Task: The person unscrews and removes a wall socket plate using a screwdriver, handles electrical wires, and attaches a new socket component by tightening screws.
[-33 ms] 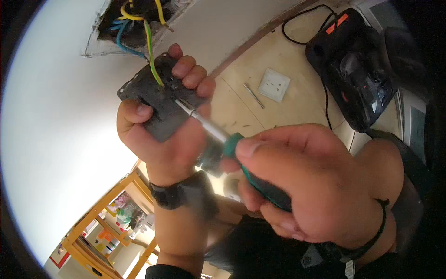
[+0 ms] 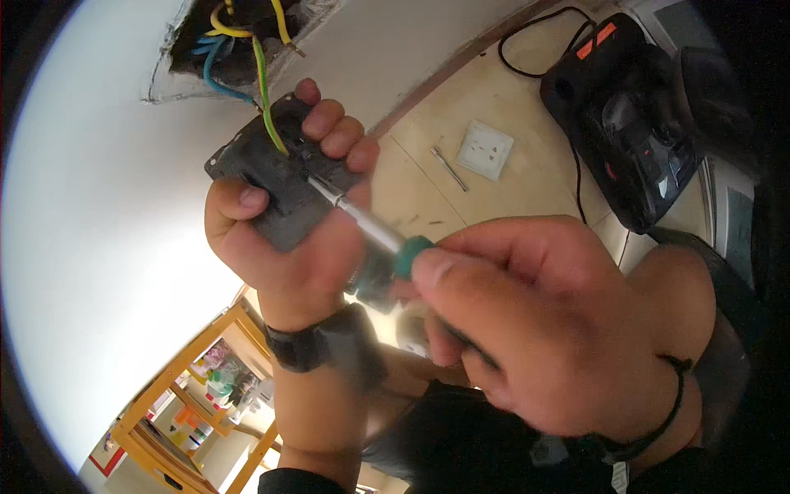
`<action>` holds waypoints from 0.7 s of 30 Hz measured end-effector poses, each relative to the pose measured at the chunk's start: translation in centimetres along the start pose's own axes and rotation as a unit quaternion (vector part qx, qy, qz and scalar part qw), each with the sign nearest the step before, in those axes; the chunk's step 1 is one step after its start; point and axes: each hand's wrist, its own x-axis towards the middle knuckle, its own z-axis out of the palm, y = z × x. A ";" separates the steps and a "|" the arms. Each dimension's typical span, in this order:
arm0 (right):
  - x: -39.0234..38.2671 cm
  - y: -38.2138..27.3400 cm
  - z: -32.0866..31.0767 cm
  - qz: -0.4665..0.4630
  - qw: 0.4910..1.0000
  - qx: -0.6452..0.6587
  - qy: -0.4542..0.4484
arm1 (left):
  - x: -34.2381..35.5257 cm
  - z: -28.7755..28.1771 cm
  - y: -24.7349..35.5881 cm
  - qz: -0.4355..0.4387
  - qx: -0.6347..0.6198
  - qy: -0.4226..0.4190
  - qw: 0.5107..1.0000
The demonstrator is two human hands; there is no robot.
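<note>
My left hand [image 2: 280,259] grips a dark grey wall socket plate [image 2: 288,206] by its edges, thumb on the near left side and fingers curled over the right. Its back faces me. A green-yellow wire [image 2: 265,99] runs from the wall opening into this back, and a blue wire [image 2: 218,86] ends beside the plate's upper edge. My right hand [image 2: 543,329] is closed round a screwdriver [image 2: 374,229] with a green and black handle. The screwdriver's tip touches the plate's back, just below where the green-yellow wire enters; the exact contact is too small to make out.
The rough wall opening [image 2: 185,62] holds more wires, among them a yellow wire [image 2: 282,25] with a bare end. On the floor lie a white socket plate [image 2: 485,150] and a thin metal rod [image 2: 449,170]. A black case [image 2: 617,123] with a cable is at right, a wooden frame [image 2: 140,428] lower left.
My right hand's fingers have turned slightly round the screwdriver handle, and less of the handle shows below them. The socket plate has barely shifted in my left hand.
</note>
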 end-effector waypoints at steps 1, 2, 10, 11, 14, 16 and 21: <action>0.6 0.8 -0.4 -0.031 0.998 -0.046 0.037 | 0.0 0.0 0.0 0.004 0.007 0.003 1.000; 2.2 2.1 -2.3 -0.284 0.939 -0.191 -0.025 | 0.1 0.0 -0.1 0.008 0.014 0.005 1.000; 2.7 3.4 -1.2 -0.631 0.539 -0.528 0.181 | 0.2 -0.5 0.2 0.012 0.027 -0.003 1.000; 3.2 3.7 -1.7 -0.634 0.529 -0.536 0.178 | 0.0 -0.3 0.3 0.016 0.031 0.015 0.999; 4.7 3.5 -3.4 -0.694 0.490 -0.503 0.156 | -0.1 0.3 0.1 0.011 0.015 0.004 1.000; 3.5 2.6 -3.0 -0.747 0.459 -0.461 0.137 | 0.1 0.8 -0.2 0.009 0.013 0.005 1.000; 0.1 3.4 -2.7 -0.434 0.852 -0.280 0.088 | 0.0 0.2 0.0 -0.001 0.006 -0.020 1.000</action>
